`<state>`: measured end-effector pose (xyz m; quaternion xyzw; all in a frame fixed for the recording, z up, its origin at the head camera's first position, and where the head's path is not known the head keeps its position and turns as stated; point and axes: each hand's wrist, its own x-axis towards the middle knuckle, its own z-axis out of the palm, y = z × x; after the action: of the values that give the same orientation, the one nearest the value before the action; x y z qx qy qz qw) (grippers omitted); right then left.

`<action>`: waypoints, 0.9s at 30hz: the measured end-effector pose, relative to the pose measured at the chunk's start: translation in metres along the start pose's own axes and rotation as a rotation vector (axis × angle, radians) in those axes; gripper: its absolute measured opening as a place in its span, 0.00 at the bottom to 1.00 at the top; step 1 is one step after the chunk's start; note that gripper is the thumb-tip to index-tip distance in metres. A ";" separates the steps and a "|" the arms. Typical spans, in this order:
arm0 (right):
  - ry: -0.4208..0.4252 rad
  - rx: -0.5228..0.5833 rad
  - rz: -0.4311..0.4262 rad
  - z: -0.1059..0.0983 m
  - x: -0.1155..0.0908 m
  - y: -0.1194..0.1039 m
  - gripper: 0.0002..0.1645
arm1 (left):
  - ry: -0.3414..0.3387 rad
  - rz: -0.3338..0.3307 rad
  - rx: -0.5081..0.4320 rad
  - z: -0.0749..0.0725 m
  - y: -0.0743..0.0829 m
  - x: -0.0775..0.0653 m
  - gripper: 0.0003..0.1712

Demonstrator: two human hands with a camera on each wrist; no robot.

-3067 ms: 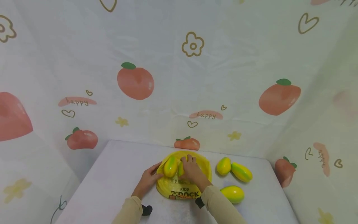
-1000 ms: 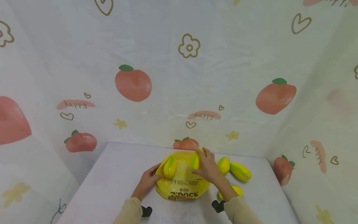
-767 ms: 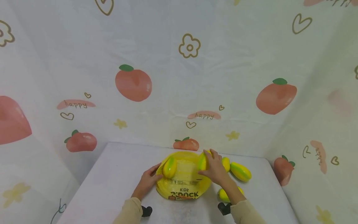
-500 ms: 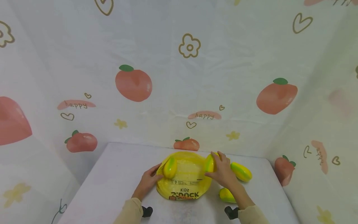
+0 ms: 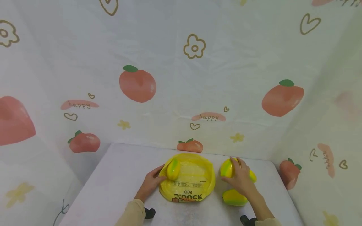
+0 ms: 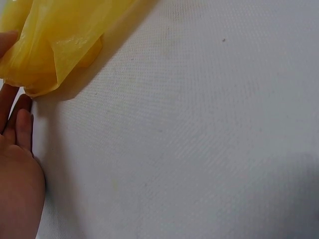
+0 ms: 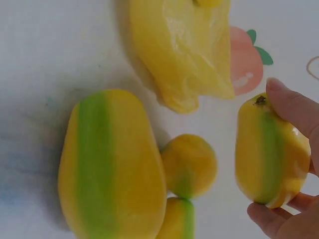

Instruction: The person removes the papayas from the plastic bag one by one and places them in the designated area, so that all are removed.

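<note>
A yellow plastic bag (image 5: pixel 188 185) printed "KIDS" lies flat on the white table (image 5: pixel 118 175). One yellow-green mango (image 5: pixel 173 169) sits at the bag's left end. My left hand (image 5: pixel 151 183) holds that end of the bag (image 6: pixel 55 40), thumb on top, fingers (image 6: pixel 20 129) along the table beneath the edge. My right hand (image 5: pixel 240 179) is right of the bag and grips a second mango (image 5: pixel 226 168), which the right wrist view shows between thumb and fingers (image 7: pixel 294 107), clear of the table. The held mango (image 7: pixel 271 149) is close to the loose mangoes.
A mango (image 5: pixel 234 197) lies in front of my right hand, another (image 5: pixel 252 176) shows behind it. The right wrist view has a large mango (image 7: pixel 112 164) and two smaller ones (image 7: pixel 188 164). Fruit-print cloth (image 5: pixel 195 94) walls the table at the back and sides.
My right hand has carried a mango from the bag's top rightwards, off the bag, to the loose mangoes. The left hand and the bag have stayed put.
</note>
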<state>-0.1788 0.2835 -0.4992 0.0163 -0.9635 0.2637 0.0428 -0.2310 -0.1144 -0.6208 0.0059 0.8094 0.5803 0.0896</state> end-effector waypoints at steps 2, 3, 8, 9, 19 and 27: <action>-0.001 -0.003 0.008 -0.003 -0.003 0.005 0.58 | -0.001 0.004 -0.011 0.001 -0.002 0.000 0.35; -0.002 -0.009 0.013 -0.004 -0.005 0.008 0.58 | -0.004 0.005 -0.015 0.001 -0.002 0.001 0.35; 0.007 -0.018 0.040 -0.009 -0.012 0.020 0.58 | -0.023 -0.005 -0.029 0.001 -0.004 0.004 0.37; 0.011 -0.020 0.049 -0.010 -0.013 0.022 0.58 | -0.026 -0.012 -0.031 0.000 -0.004 0.004 0.37; 0.014 0.016 0.182 -0.017 -0.024 0.045 0.61 | -0.024 -0.026 -0.038 -0.004 -0.009 0.007 0.38; -0.023 0.049 0.261 -0.020 -0.033 0.071 0.63 | -0.022 -0.026 -0.039 -0.002 -0.007 0.006 0.38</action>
<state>-0.1485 0.3552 -0.5210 -0.1052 -0.9511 0.2903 -0.0031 -0.2368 -0.1179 -0.6279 -0.0002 0.7969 0.5948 0.1060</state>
